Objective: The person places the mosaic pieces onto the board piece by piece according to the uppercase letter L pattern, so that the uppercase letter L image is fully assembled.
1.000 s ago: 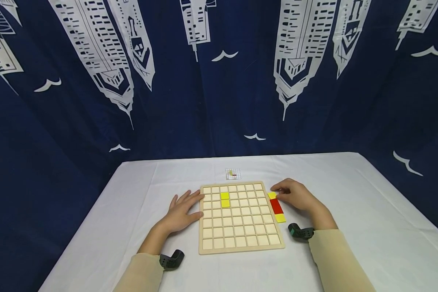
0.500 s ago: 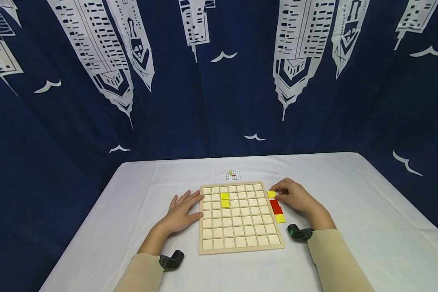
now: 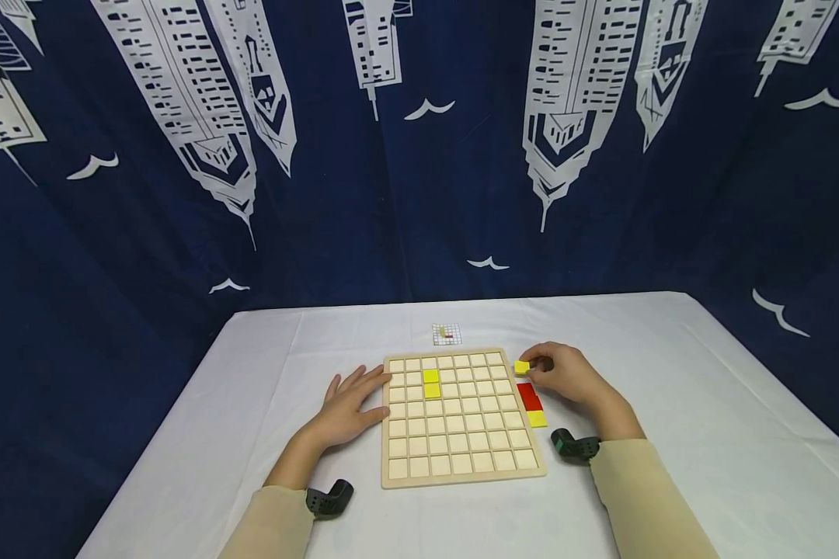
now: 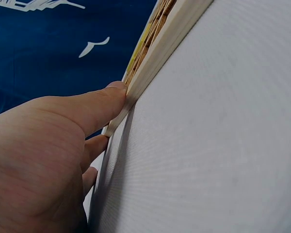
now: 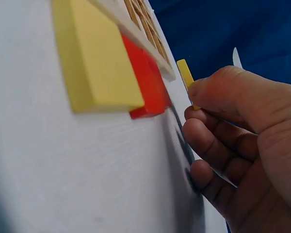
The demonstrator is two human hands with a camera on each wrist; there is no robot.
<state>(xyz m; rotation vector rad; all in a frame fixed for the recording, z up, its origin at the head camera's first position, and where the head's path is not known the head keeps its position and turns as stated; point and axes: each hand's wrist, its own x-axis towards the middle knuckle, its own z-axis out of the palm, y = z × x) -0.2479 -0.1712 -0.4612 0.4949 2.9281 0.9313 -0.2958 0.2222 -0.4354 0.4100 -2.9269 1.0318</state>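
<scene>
Pinching yellow block (image 3: 521,367) with right hand (image 3: 566,374), just right of wooden board (image 3: 463,478) | touching board's left edge with spread left hand (image 3: 349,407) | inside board's grid: two yellow tiles (image 3: 430,376), neighbouring cells

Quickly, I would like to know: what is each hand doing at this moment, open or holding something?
Left hand: open, touching the left edge of the wooden board.
Right hand: closed, pinching a yellow tile.
</scene>
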